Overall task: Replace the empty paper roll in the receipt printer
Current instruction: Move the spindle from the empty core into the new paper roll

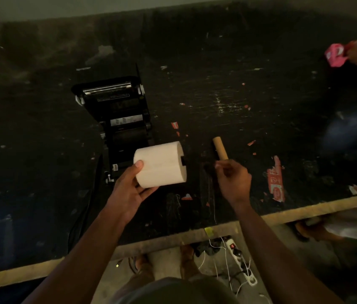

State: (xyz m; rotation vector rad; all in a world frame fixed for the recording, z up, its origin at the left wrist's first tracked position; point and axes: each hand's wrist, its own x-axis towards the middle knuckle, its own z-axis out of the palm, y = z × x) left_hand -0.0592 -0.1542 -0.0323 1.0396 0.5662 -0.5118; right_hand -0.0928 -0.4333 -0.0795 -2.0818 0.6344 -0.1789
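Now smooth white paper roll (160, 164), cardboard tube (219, 148).

No lettering can be read: the red scrap (275, 179) on the table (217, 88) right of the hands carries pale marks, too blurred to make out in dim light.

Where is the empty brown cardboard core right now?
In the head view, the empty brown cardboard core lies on the dark table, right of the white paper roll, just beyond the right hand fingertips.
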